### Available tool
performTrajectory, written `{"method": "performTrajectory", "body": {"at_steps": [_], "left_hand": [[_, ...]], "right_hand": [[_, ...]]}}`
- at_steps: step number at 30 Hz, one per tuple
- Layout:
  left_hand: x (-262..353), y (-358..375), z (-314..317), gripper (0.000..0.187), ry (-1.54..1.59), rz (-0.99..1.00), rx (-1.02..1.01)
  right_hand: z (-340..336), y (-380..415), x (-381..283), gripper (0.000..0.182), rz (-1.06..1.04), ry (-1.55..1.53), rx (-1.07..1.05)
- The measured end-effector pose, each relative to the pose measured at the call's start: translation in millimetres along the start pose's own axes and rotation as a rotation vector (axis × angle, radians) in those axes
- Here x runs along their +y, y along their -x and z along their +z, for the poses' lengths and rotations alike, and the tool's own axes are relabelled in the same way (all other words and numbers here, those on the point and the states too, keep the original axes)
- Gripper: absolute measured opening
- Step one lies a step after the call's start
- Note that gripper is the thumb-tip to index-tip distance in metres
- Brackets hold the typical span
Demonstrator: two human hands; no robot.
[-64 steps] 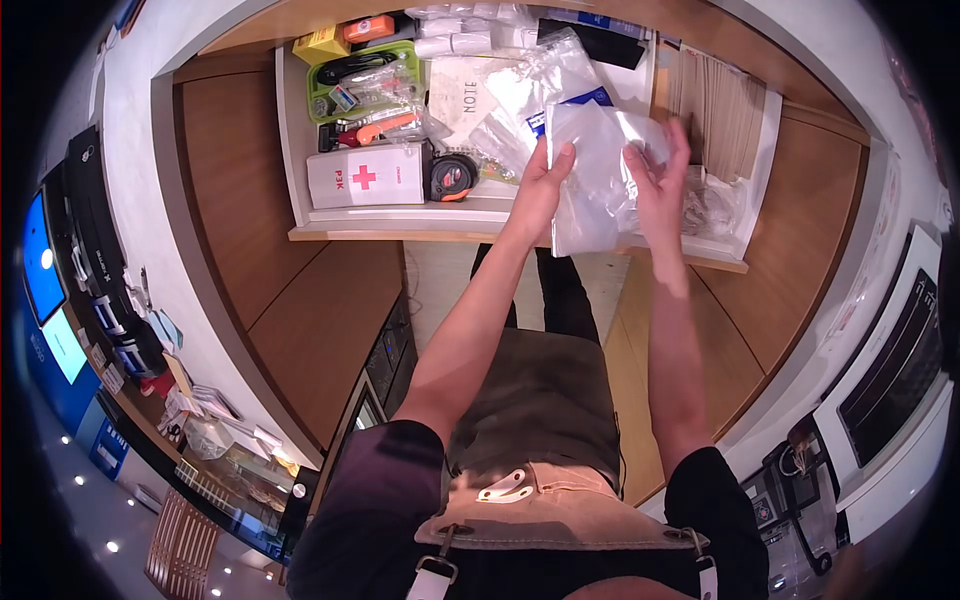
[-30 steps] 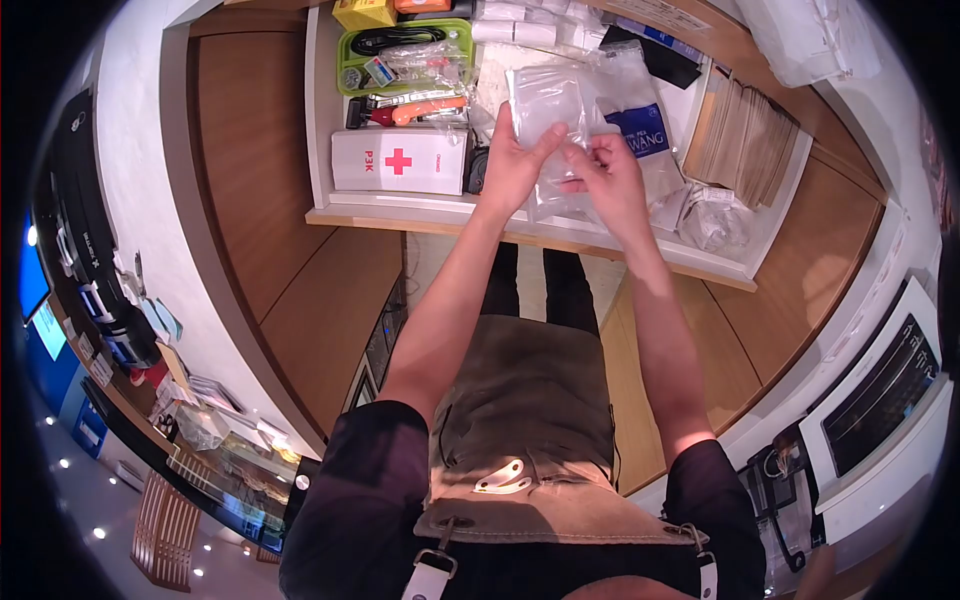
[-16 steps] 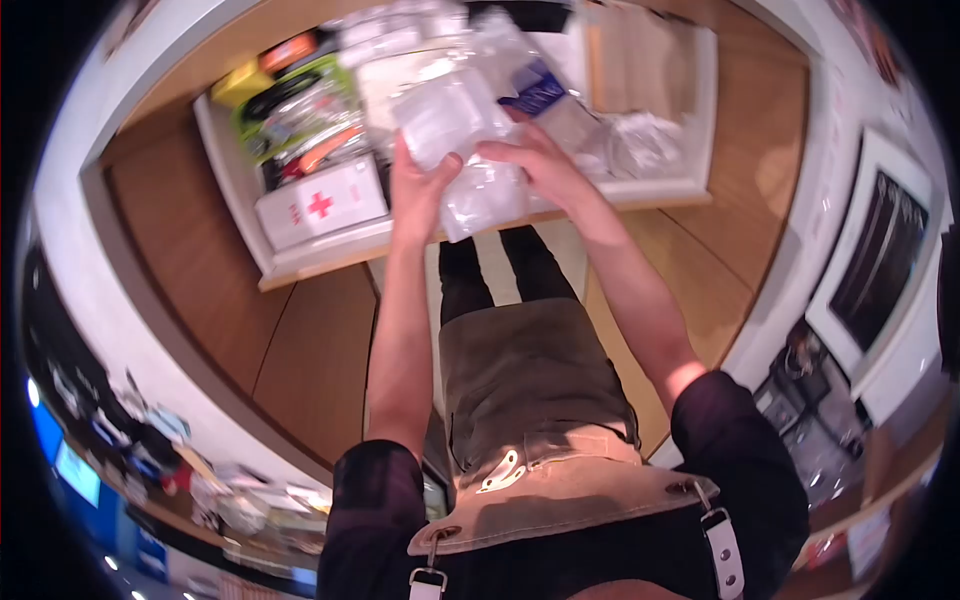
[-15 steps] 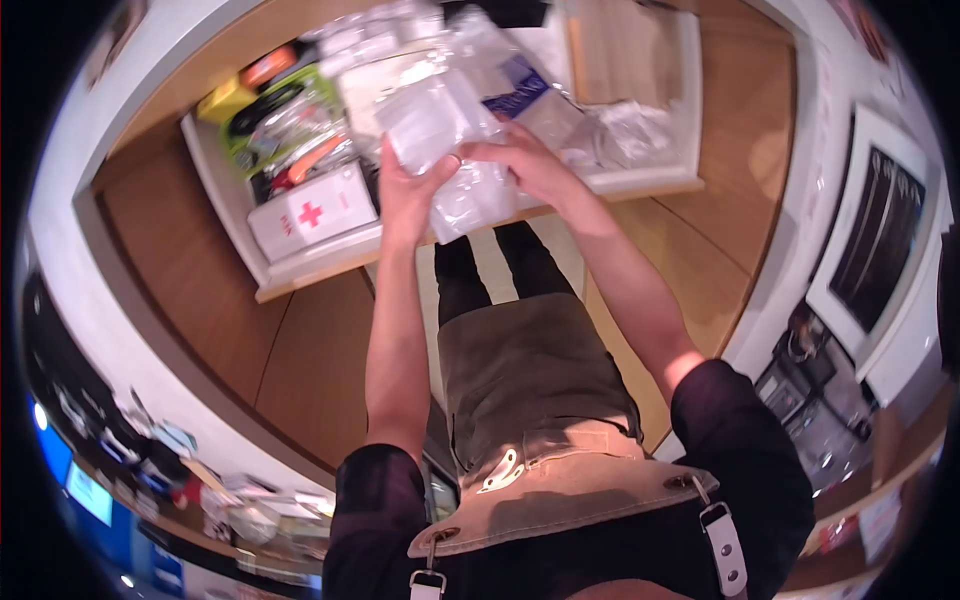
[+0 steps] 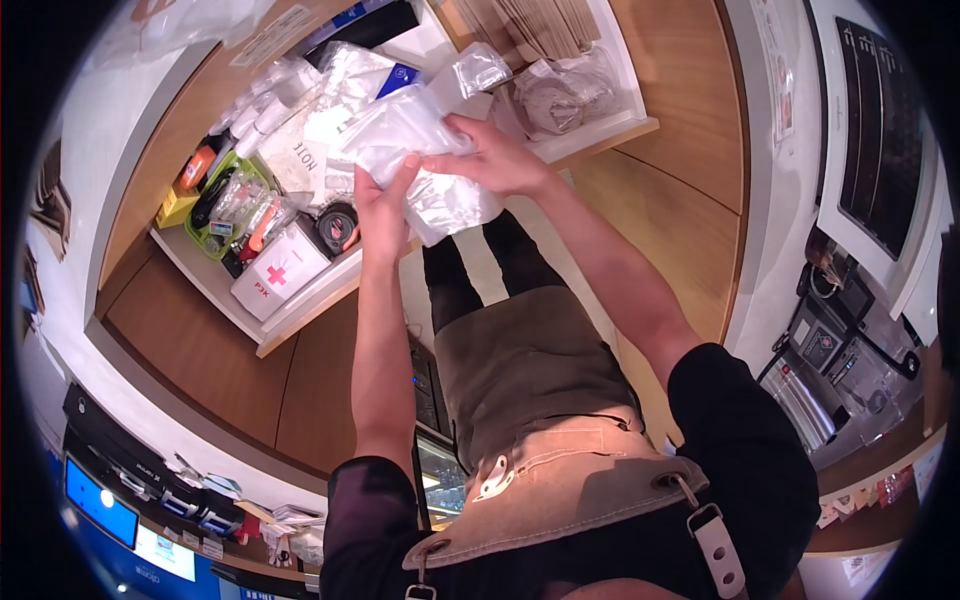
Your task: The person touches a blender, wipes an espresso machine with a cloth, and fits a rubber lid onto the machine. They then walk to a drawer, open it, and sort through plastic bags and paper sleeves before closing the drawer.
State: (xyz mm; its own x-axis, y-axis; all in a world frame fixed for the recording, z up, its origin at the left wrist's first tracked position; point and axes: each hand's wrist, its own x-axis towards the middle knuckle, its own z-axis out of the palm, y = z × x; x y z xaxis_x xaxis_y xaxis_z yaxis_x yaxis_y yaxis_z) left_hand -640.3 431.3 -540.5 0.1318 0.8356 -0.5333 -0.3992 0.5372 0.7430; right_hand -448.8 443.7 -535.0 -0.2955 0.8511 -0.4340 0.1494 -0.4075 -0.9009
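Observation:
Over the open drawer, both of my hands hold a stack of clear plastic bags. My left hand grips the near left edge, thumb on top. From the right, my right hand pinches the same stack, its thumb close to my left thumb. The lower part of the bags hangs past the drawer's front edge, above my legs. Below my left hand in the drawer lie a round black reel and a white first-aid box with a red cross.
A green basket of small items and a yellow box fill the drawer's left side. Brown paper bags and a plastic-wrapped bundle lie at the right. Wooden cabinet fronts flank the drawer.
The view has turned, so the drawer appears tilted and further left. Both hands still hold the plastic bags. The round black reel now shows beside the first-aid box.

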Motion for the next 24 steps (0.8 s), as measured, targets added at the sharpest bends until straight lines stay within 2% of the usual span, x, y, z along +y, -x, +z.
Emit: {"method": "performTrajectory", "body": {"at_steps": [2,5,8,11,12,13,15,18,21,24], "left_hand": [[-3.8,-4.2,13.1,0.047,-0.02,-0.005,-0.043],[-9.4,-11.3,36.6,0.046,-0.218,0.046,-0.071],[-20.7,-18.7,52.4,0.049,-0.353,0.109,-0.094],[7.5,-40.5,38.4,0.046,-0.128,-0.185,-0.074],[18.4,-55.7,28.5,0.05,-0.031,-0.014,-0.122],[22.0,-77.6,10.8,0.059,-0.374,0.185,0.045],[19.3,-119.1,-32.3,0.066,-1.23,0.612,0.392],[10.1,-142.1,-56.4,0.066,-1.507,0.518,0.366],[-4.2,-128.7,-58.0,0.07,-1.664,0.568,0.315],[-12.0,-112.8,-62.8,0.071,-1.727,0.465,0.338]], "right_hand": [[-22.2,4.8,-0.2,0.061,0.005,0.085,-0.04],[-40.4,9.3,5.4,0.059,-0.07,-0.111,-0.007],[-54.0,14.2,15.3,0.057,0.021,-0.208,0.03],[-69.3,23.7,15.7,0.056,0.124,-0.421,0.086],[-74.8,26.9,16.6,0.055,0.165,-0.495,0.111],[-79.8,30.8,18.8,0.055,0.175,-0.552,0.158],[-86.2,38.9,24.6,0.054,0.202,-0.665,0.262],[-88.5,40.1,27.6,0.054,0.206,-0.728,0.287],[-85.8,41.3,27.2,0.056,0.187,-0.71,0.261],[-86.1,41.5,36.6,0.057,0.189,-0.715,0.222]]}}
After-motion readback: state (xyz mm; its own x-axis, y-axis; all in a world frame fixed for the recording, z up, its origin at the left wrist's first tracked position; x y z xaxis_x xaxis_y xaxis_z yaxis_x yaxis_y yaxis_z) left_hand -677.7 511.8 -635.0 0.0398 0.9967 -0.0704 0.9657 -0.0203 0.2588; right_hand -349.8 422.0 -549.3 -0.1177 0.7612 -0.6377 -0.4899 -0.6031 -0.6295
